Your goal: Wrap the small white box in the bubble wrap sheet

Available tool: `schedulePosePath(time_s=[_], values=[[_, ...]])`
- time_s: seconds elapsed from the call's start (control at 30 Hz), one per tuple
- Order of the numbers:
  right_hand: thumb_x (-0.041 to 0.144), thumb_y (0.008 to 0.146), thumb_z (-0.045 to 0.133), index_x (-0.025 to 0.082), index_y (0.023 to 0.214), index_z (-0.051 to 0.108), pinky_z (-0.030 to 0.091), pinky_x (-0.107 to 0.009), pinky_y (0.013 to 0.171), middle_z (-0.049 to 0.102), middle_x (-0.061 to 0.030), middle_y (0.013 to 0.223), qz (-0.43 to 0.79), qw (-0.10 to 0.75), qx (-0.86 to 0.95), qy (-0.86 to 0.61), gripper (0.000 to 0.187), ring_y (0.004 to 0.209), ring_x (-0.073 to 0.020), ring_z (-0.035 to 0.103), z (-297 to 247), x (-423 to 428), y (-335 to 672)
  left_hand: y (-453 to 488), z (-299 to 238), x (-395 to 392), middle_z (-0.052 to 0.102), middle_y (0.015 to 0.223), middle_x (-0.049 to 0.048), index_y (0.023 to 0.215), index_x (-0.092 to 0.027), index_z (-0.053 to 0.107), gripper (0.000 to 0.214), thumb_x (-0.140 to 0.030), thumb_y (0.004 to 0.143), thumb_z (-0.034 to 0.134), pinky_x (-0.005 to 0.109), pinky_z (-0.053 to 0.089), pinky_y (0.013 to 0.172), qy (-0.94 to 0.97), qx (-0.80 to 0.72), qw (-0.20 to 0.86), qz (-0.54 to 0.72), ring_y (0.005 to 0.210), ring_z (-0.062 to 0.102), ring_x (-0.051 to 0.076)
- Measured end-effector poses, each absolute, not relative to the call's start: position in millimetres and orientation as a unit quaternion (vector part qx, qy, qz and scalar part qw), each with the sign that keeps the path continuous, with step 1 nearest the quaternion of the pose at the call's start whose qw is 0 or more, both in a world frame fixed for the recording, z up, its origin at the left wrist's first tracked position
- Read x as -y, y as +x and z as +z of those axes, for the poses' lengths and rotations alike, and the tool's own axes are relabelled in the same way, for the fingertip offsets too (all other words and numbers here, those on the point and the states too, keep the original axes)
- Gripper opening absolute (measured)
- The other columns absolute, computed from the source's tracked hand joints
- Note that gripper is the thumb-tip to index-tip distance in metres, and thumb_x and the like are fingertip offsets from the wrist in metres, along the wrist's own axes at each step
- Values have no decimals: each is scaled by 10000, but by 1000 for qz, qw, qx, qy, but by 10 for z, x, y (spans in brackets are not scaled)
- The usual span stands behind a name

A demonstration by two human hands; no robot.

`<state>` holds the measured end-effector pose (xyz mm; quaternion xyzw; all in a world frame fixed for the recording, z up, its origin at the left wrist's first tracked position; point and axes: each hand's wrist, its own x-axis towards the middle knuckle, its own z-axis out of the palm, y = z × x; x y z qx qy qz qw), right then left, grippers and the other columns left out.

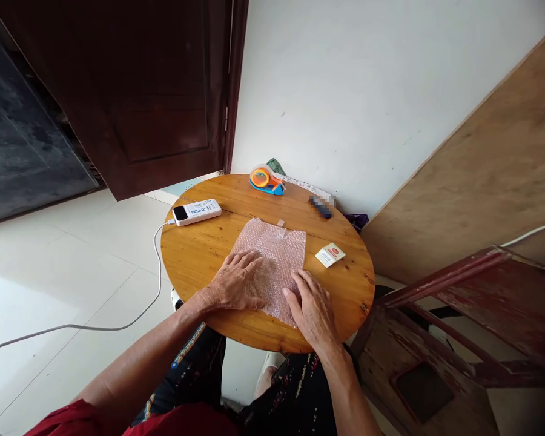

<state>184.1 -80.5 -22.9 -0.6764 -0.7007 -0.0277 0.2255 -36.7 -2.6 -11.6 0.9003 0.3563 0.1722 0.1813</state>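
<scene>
A sheet or pouch of pinkish clear bubble wrap lies flat on the round wooden table. My left hand rests on its left side, fingers stretched out and thumb apart. On its right edge lies my right hand, fingers spread, holding nothing. A small clear tab shows at the far edge of the wrap. Just right of the wrap is a small white and yellow packet or card with a red mark.
An orange and blue tape dispenser stands at the table's far edge. A white power bank with a cable sits at the left. A dark, partly blurred object lies far right. A wooden chair stands to the right.
</scene>
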Motion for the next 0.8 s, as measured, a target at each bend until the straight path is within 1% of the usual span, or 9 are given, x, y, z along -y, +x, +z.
schedulePosePath(time_s=[0.07,0.17,0.23,0.3,0.4,0.57,0.7,0.8], values=[[411,961,418,196,1276,608,426,-520,1036,596,-152,1370,-26,225,702,-675,427,1295,-318,526,-230,818,1878,-367,-110,50,393,1543,174,1463,-193,408,948,-654,696,720,543,234,1186,892,-358,187,201,1427,345,347],[397,958,415,192,1244,625,430,-511,1032,617,-149,1340,-27,233,696,-679,410,1264,-309,549,-235,787,1886,-368,-94,72,450,1502,145,1401,-202,485,765,-653,799,621,516,295,1154,871,-385,188,240,1393,384,321],[383,964,384,176,1205,641,431,-499,1036,637,-149,1309,-25,241,691,-681,408,1240,-300,567,-232,760,1882,-368,-84,75,496,1458,139,1314,-199,566,652,-626,823,609,527,286,1145,870,-398,164,239,1381,382,331],[360,968,355,158,1163,654,431,-482,1044,654,-156,1277,-19,251,687,-682,410,1220,-292,581,-220,746,1877,-365,-73,72,547,1397,138,1232,-195,621,585,-612,822,619,537,268,1141,879,-397,144,221,1338,418,337],[324,950,366,153,1125,664,437,-467,1047,653,-160,1270,-11,259,678,-688,385,1197,-286,592,-189,750,1869,-355,-52,65,585,1331,135,1183,-185,644,540,-604,846,590,515,289,1114,883,-395,141,212,1252,485,317],[303,917,412,170,1106,668,443,-473,1043,647,-150,1270,-1,273,665,-695,346,1178,-286,594,-166,755,1843,-354,-26,55,591,1302,122,1159,-196,652,462,-553,876,574,500,284,1099,881,-403,142,202,1220,493,308],[298,905,428,178,1092,671,430,-473,1051,644,-142,1282,3,273,657,-703,330,1182,-286,591,-162,751,1821,-367,-20,49,590,1297,126,1149,-189,659,474,-571,890,548,488,291,1085,887,-398,133,194,1212,495,304],[289,906,420,166,1089,671,424,-455,1055,646,-146,1278,9,266,658,-704,335,1182,-284,590,-145,755,1807,-367,-30,43,595,1295,122,1145,-195,662,498,-601,887,536,486,286,1077,885,-405,127,193,1206,497,303]])
